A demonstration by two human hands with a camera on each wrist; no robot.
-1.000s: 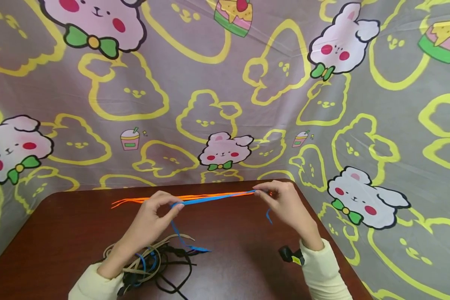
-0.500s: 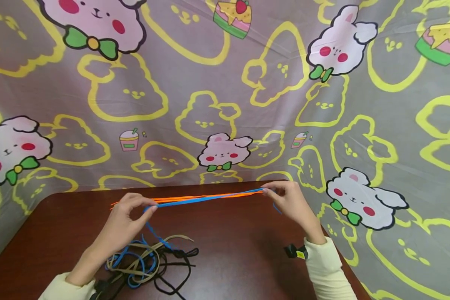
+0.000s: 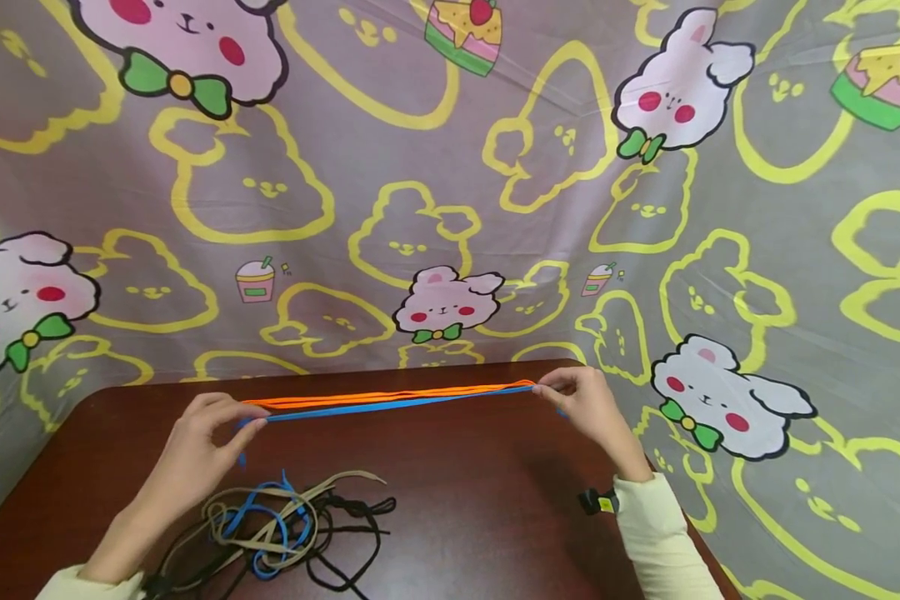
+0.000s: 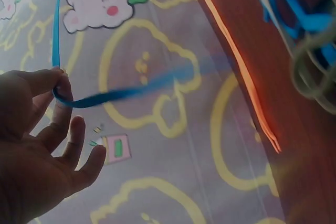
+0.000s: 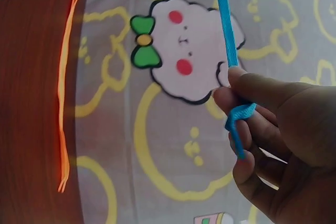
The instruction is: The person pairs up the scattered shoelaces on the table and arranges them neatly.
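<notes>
A flat blue shoelace [image 3: 390, 407] is stretched straight between both hands, above the far part of the table. My left hand [image 3: 202, 437] pinches it between thumb and forefinger, and a loose end [image 4: 142, 87] trails from that grip, blurred in the left wrist view. At the other side my right hand [image 3: 581, 408] pinches the lace near its end; a short tail [image 5: 240, 140] curls over the fingers in the right wrist view. Just behind the blue lace, orange shoelaces [image 3: 375, 394] lie lengthwise along the table's back edge.
On the front left of the brown table [image 3: 457, 483] lies a tangle of beige laces [image 3: 322, 492], blue laces [image 3: 270, 571] and black laces [image 3: 378, 533]. A printed cloth [image 3: 450, 225] hangs right behind the table and along its right side.
My left hand has moved left, drawing the blue lace out longer and its trailing end away from the tangle. My right hand has shifted slightly right.
</notes>
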